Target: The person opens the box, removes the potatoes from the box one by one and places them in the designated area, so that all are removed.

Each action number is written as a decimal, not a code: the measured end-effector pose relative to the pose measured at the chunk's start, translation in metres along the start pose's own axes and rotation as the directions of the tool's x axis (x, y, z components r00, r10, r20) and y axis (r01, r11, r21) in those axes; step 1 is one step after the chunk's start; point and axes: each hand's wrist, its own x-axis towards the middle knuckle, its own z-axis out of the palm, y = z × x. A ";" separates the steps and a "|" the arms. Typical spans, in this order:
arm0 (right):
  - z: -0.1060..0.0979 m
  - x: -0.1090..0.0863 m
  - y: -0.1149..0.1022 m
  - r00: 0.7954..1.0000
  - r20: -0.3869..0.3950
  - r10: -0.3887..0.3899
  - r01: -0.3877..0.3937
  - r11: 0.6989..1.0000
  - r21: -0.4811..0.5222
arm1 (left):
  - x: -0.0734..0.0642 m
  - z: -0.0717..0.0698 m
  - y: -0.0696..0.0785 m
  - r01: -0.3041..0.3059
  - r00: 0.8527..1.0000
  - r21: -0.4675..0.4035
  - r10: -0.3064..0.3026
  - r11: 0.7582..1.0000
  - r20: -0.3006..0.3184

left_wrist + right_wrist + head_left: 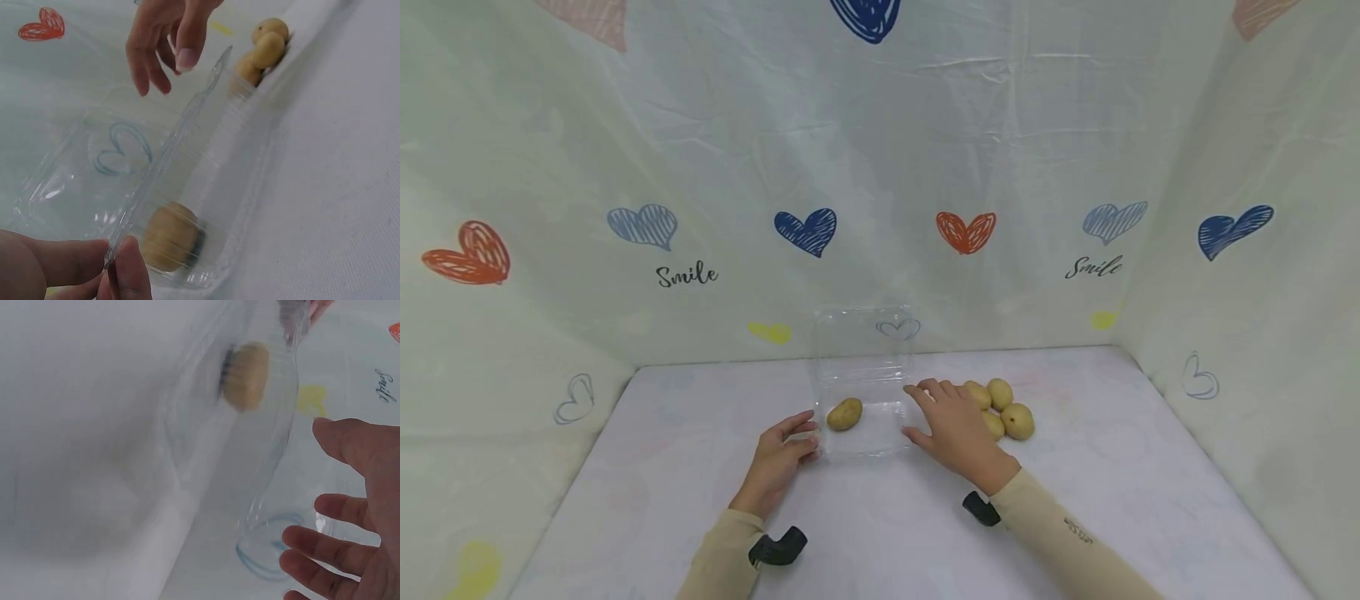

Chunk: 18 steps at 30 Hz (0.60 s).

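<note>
A clear plastic clamshell box (872, 437) lies on the table, its lid (857, 342) raised at the back. One potato (845, 414) sits inside at the left; the left wrist view shows this potato (170, 236) through the clear wall. My left hand (777, 462) pinches the box's left rim between thumb and fingers. Over the box's right edge is my right hand (955, 425), its fingers spread and relaxed, holding nothing. In the right wrist view the thumb and fingers of that hand (375, 506) stand apart beside the rim.
Several loose potatoes (1018, 421) are grouped on the white table (1090, 467) just right of my right hand, partly hidden by it. A pale sheet (880, 167) printed with hearts hangs behind the table and along its sides.
</note>
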 end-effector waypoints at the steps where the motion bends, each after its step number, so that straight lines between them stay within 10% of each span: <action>1: 0.002 0.003 -0.004 1.000 0.006 0.000 0.000 1.000 0.005 | 0.000 0.000 0.000 -0.001 1.000 -0.002 0.001 1.000 0.000; 18: 0.029 0.033 -0.048 0.999 0.037 0.018 -0.017 1.000 -0.008 | 0.001 0.001 0.000 -0.014 1.000 -0.023 0.014 1.000 -0.003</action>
